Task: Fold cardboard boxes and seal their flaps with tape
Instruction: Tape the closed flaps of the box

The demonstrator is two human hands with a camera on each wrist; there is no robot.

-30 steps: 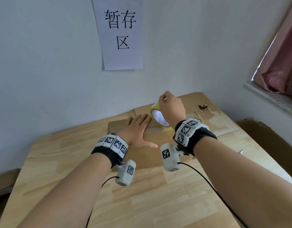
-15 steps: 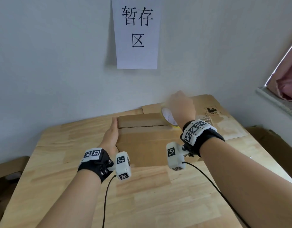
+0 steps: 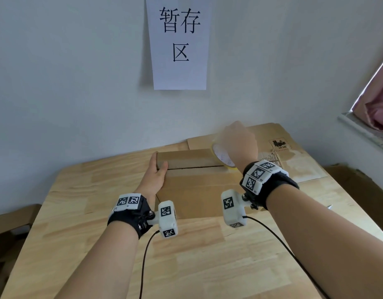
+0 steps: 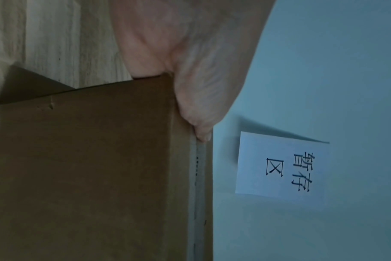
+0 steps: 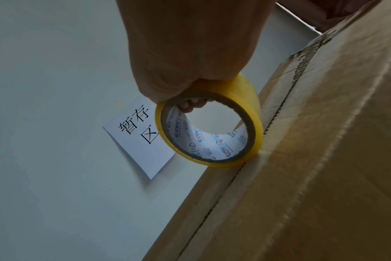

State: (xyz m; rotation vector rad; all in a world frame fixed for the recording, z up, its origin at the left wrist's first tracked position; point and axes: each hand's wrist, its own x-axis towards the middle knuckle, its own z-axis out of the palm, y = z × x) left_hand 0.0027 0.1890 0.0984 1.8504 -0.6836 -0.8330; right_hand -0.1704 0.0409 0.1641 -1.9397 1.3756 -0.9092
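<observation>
Head view. Box (image 3: 192,182) lies on the table (image 3: 82,212), far edge close to the wall. Left hand (image 3: 157,176) is set against the box's left end – thumb over the top corner, the other fingers behind the end and hidden, so I cannot tell whether they curl. Right hand (image 3: 238,143) holds the tape (image 3: 222,157) down on the flap seam at the right end of the box; the hand is motion-blurred. Flat cardboard (image 3: 281,147) lies beyond the right knuckles, a paper sign (image 3: 179,43) on the wall above.

Left wrist view. Palm and thumb (image 4: 196,98) lie along the box (image 4: 89,167) corner edge, thumb tip on the top rim. Reads as a brace, not a clamp. Fingers not visible here.

Right wrist view. Fingers curled through the roll's core – fingertips (image 5: 190,104) show inside the ring, thumb side over the outer face. Tape (image 5: 209,121) touches the box (image 5: 324,159) right at the seam, where a glossy strip already runs.

Handling, my estimate: box is light and empty, stiff across panels but flaps flex at the seam and the whole thing may slide on smooth wood – brace at an end corner, as the left does. Roll is rigid; gripping through the core lets it turn.
</observation>
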